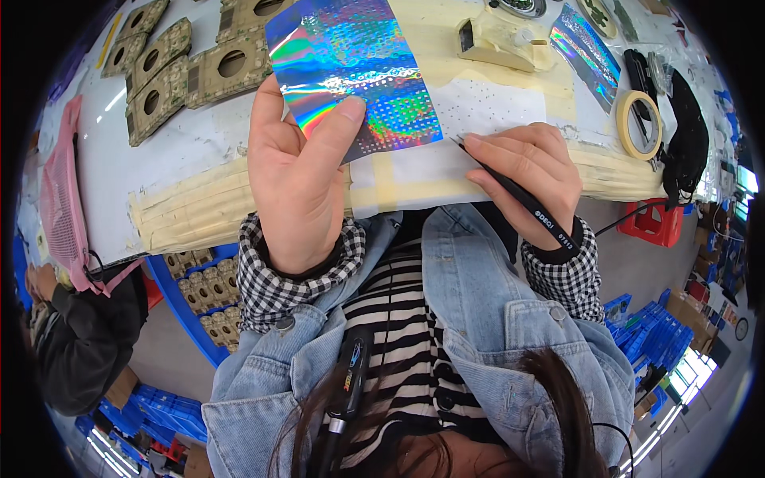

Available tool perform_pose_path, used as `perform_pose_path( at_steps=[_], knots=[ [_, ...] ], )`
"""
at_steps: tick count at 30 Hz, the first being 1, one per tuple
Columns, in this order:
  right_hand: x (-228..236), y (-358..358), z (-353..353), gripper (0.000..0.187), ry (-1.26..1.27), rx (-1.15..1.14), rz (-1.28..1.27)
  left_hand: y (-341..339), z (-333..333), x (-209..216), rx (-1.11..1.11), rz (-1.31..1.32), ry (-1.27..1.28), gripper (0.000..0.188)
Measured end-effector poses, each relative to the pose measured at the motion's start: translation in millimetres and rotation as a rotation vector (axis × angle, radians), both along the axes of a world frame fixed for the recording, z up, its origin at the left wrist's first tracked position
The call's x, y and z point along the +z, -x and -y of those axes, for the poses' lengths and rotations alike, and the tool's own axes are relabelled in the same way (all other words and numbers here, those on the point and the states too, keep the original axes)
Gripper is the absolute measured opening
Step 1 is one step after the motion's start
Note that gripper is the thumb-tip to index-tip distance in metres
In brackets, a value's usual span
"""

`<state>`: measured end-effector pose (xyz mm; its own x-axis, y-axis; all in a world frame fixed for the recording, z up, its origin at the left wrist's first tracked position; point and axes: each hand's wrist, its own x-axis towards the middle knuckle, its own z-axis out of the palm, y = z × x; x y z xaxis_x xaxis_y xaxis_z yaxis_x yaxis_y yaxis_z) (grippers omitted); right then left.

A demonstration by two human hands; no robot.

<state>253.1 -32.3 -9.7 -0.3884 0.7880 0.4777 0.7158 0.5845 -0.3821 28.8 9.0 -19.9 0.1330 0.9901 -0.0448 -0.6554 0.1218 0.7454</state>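
Observation:
My left hand (299,183) grips a shiny holographic sheet (351,60) at its lower edge, thumb pressed on the front. Rows of small dots or cut marks cover much of that sheet. In my right hand (534,163) is a pair of black tweezers (522,197), pinched between thumb and fingers. The fine tips stop just off the sheet's lower right corner. Below them lies a white paper (510,105) sprinkled with tiny specks, taped to the table. Whether the tips hold a speck is too small to tell.
Camouflage-patterned model parts (231,68) with round holes lie at the back left. A beige model piece (498,44), another holographic sheet (586,56) and a tape roll (640,123) are to the right. A pink mesh bag (64,187) hangs at the left edge; another person (88,342) sits beyond.

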Motion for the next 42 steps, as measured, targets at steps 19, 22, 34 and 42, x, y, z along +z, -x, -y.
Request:
perform_pose_path(
  at_steps=[19, 22, 34, 42],
  knots=[
    [-3, 6, 0, 0.026, -0.104, 0.050, 0.141, 0, 1, -1, -0.015, 0.031, -0.015, 0.047],
    [-1, 5, -1, 0.025, -0.095, 0.069, 0.169, 0, 1, -1, -0.012, 0.030, -0.012, 0.048],
    [9, 6, -3, 0.023, -0.068, 0.124, 0.245, -1, 1, -1, -0.010, 0.048, -0.026, 0.048],
    [12, -8, 0, 0.036, -0.059, 0.081, -0.010, 1, 1, -2, -0.008, -0.017, -0.008, 0.044]
  ],
)
